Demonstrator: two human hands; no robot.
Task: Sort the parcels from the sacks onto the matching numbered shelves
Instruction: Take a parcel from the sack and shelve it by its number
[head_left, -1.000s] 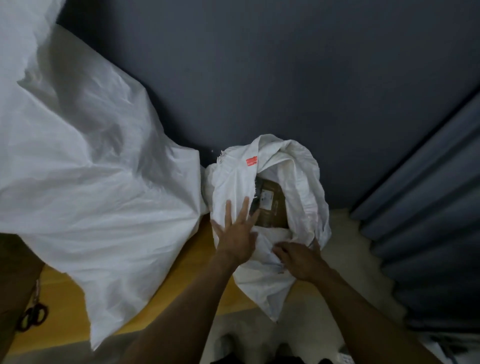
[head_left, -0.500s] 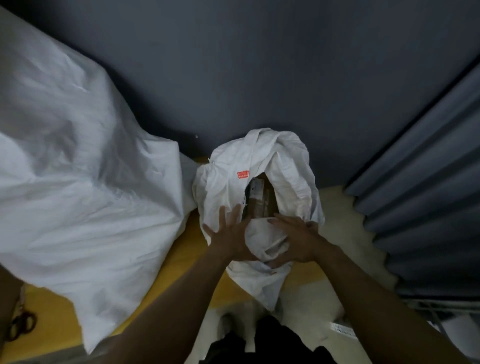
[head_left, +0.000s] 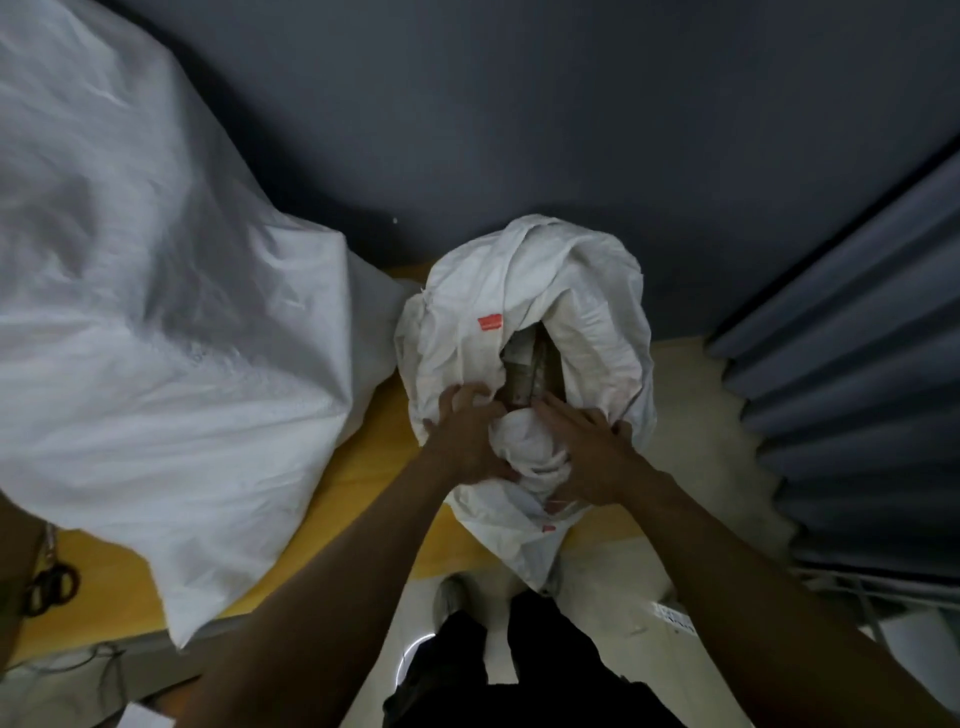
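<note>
- The fingers (head_left: 460, 397) of my left hand (head_left: 462, 441) are curled and clamped into the near left rim of the small sack (head_left: 519, 291).
- The fingers (head_left: 558, 410) of my right hand (head_left: 587, 452) lie fairly straight and apart. They press on the bunched fabric between my hands and reach toward the sack's mouth, gripping nothing that I can see.
- The parcel (head_left: 530, 374) is a brown box still down inside the sack. Only a narrow strip shows in the gap just beyond my fingertips, and I am not touching it yet.
- The small sack stands at the right end of the yellow surface (head_left: 363, 467), with its near end hanging over the edge toward the floor (head_left: 691, 415).
- The large sack (head_left: 156, 312) slumps across the left of the surface, touching the small one. Scissors (head_left: 49, 590) lie at the far left, and a ribbed grey shutter (head_left: 857, 364) stands to the right.
- Risk: the loose fabric could fold back over the mouth and hide the parcel if my left grip slackens.
- Risk: pulling the rim toward me could drag the overhanging sack off the edge, parcel and all.
- Risk: in this dim light I may misread the label and choose the wrong shelf.
- Compared with a second ago, my left hand was flat with spread fingers and now clutches the rim.
- My right hand was low on the near fabric and has moved up to the mouth.
- The opening has narrowed, so less of the parcel's label shows.
</note>
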